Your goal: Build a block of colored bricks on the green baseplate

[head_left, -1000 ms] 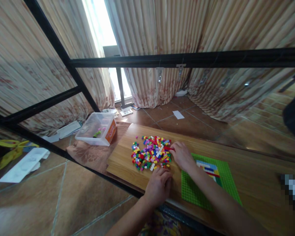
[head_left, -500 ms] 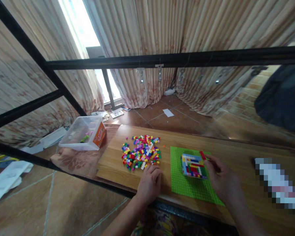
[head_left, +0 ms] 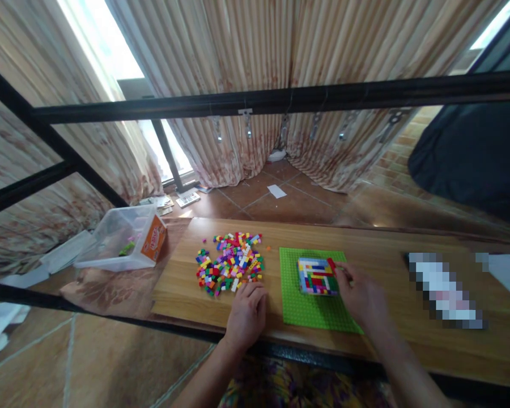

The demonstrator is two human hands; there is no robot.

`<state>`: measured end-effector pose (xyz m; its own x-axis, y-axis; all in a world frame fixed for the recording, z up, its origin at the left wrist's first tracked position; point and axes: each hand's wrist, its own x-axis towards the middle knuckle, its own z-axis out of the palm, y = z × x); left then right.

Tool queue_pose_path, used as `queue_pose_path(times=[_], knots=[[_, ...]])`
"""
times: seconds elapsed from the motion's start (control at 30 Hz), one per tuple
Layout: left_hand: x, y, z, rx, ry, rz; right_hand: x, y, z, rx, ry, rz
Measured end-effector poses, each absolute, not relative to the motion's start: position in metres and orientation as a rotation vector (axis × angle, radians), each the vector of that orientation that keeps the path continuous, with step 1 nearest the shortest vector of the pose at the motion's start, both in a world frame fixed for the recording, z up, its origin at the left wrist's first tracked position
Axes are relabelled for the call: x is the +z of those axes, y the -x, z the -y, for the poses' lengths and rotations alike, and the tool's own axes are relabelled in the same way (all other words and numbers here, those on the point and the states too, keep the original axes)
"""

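Note:
Between the thumb and fingers of my right hand (head_left: 362,294) is a red toy brick (head_left: 331,264), at the upper right corner of a brick build (head_left: 314,279). Layers of many colours make up that squarish build, which sits on a green baseplate (head_left: 295,313). Whether the red brick is pressed on or only touching, I cannot tell. My left hand (head_left: 246,313) rests on the table with its fingers curled, at the near edge of a loose pile of small coloured bricks (head_left: 229,265). Anything inside those fingers is hidden.
The wooden table (head_left: 178,294) has a dark frame along its near edge. Left of it, a clear plastic box (head_left: 110,249) with an orange label holds a few pieces. A blurred-out flat object (head_left: 444,292) lies at the right. A dark bar (head_left: 263,101) crosses beyond the table.
The view has shifted to the right. My right hand has brought the red brick down against the build's upper right corner. My left hand stays beside the pile.

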<state>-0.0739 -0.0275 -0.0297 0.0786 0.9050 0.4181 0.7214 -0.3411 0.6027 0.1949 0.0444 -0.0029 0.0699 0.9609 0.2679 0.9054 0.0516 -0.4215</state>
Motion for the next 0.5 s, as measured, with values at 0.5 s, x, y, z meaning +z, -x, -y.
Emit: queue_pose_path(times=[0.5], knots=[[-0.0293,0.0731,0.0268,1.134,-2.128,-1.644,-0.0015,-0.1919,-0.0412,0.081,1.88,1.905]])
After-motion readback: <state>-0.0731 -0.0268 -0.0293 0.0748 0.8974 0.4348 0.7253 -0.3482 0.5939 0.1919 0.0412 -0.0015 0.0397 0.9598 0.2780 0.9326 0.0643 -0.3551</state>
